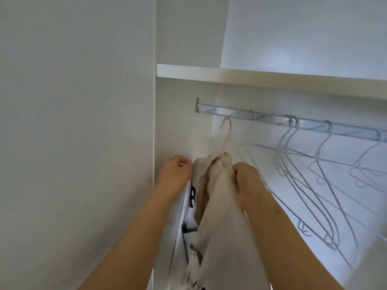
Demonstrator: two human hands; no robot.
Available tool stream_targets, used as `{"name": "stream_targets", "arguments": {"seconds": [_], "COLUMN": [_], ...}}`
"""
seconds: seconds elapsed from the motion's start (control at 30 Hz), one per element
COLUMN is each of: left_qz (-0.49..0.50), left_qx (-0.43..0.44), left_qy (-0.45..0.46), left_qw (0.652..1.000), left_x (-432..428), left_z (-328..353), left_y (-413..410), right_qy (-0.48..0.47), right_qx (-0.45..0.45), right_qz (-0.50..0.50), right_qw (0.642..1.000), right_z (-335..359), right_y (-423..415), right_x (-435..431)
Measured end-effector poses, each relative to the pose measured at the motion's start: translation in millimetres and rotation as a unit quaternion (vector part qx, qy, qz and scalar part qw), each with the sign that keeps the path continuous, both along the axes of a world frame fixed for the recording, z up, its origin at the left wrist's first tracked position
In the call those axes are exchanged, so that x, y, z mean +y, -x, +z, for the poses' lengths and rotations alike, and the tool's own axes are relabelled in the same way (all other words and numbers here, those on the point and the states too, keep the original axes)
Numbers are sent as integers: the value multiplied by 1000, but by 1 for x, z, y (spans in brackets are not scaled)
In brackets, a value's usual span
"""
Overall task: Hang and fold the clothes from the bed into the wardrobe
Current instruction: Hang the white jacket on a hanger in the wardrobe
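Hands, our two: left hand (176, 170) and right hand (247, 176) gripping one cream garment (217, 206), one pink hanger (226, 135), several white hangers (310, 164) on one rail (272, 120).

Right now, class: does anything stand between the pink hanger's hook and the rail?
Nothing visible. The pink hanger sits just under a bare stretch of rail; the white hangers hang further right.

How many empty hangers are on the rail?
5 as far as I can tell, all right of the pink hanger carrying the shirt: one beside it, two together, one, one at the edge; more may be out of frame.
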State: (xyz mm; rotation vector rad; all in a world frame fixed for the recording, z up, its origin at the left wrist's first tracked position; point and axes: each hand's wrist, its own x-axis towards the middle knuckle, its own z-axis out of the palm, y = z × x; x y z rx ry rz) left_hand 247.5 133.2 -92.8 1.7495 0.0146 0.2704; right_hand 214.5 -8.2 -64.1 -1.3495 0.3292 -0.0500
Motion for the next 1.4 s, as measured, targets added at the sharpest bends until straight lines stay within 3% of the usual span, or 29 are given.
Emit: {"name": "stream_targets", "arguments": {"seconds": [0.2,0.4,0.53,0.63,0.8,1.07,1.4], "left_qz": [10,18,28,40,56,46,38], "left_qx": [-9,-31,-39,-46,-52,-6,-8], "left_qy": [71,132,132,113,95,-44,-96], "left_qw": [997,991,990,992,993,998,995], "left_x": [-5,-11,-16,-16,-17,-11,-4], "left_z": [9,18,8,3,-5,-36,-47], "left_y": [-54,-83,-88,-90,-95,-88,-72], "right_qy": [-49,-56,-59,-67,-130,-202,-183], "right_qx": [-23,-37,12,35,0,-35,-30], "right_qz": [-41,-9,40,47,80,106,103], "right_qw": [998,998,997,996,988,973,977], "right_z": [28,44,25,6,-6,-32,-54], "right_y": [-67,-126,-156,-166,-175,-166,-119], "right_x": [15,19,23,24,26,25,20]}}
